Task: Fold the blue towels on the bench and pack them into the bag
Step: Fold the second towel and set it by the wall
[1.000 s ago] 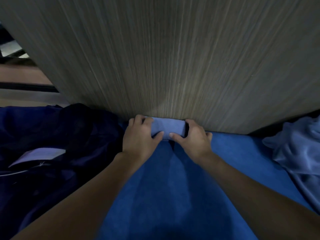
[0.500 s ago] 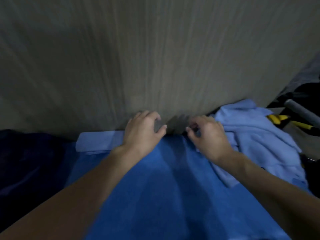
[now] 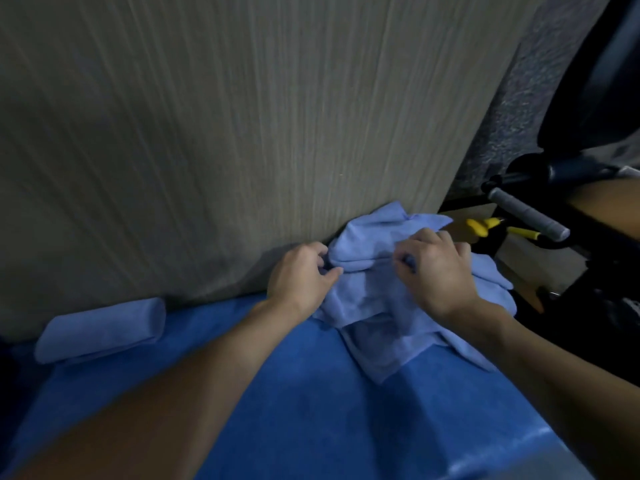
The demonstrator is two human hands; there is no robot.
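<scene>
A crumpled pile of light blue towels (image 3: 377, 306) lies at the back right of the blue bench (image 3: 294, 403), against the wooden panel. My left hand (image 3: 299, 277) pinches the pile's left edge. My right hand (image 3: 440, 268) grips the cloth on top of the pile, fingers curled into it. A folded, rolled light blue towel (image 3: 100, 329) rests at the back left of the bench, apart from both hands. The bag is out of view.
A tall wood-grain panel (image 3: 225, 133) stands right behind the bench. To the right are a black metal frame with a grey padded bar (image 3: 526, 216), yellow-handled tools (image 3: 485, 226), and another person's arm (image 3: 609, 206).
Both hands let go of the folded towel and moved right to the crumpled pile. My view swung right, so the folded towel now sits at the left.
</scene>
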